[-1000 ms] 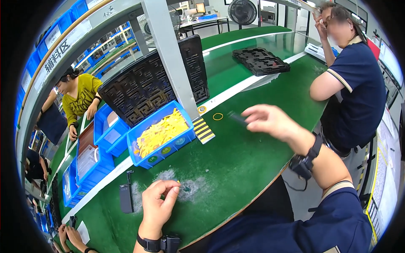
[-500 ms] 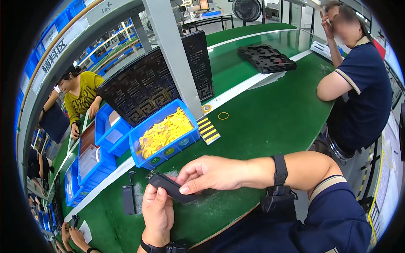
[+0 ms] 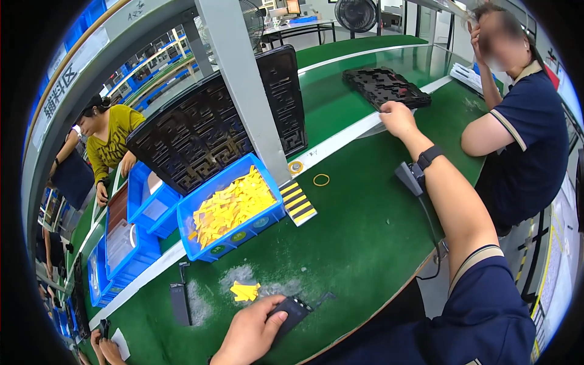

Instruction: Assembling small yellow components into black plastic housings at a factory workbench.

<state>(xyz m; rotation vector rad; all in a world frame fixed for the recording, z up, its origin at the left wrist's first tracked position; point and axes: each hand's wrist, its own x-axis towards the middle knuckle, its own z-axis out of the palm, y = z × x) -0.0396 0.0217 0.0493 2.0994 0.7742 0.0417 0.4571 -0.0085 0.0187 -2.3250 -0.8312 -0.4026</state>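
My left hand [image 3: 252, 331] grips a flat black battery pack [image 3: 291, 316] at the near side of the table, thumb on top. A thin black tab with a connector sticks out from the pack's right end. A small pile of yellow strips [image 3: 246, 291] lies just beyond it. My right hand [image 3: 398, 118] reaches far across the table, fingers curled at the near corner of a stack of black moulded trays [image 3: 389, 88]; its fingertips are partly hidden. A second black battery pack [image 3: 180, 304] rests on the green surface to the left.
A blue bin [image 3: 231, 240] full of yellow strips stands beside a grey post [image 3: 243, 79]. More blue bins [image 3: 137, 243] and an upright black tray [image 3: 194, 128] are on the left. A co-worker [image 3: 517, 115] sits at the right; another person [image 3: 112, 140] works at far left.
My right hand has let go of the battery pack and reached away to the tray stack. My left hand has lowered the pack towards the table. The yellow strip pile is now in sight.
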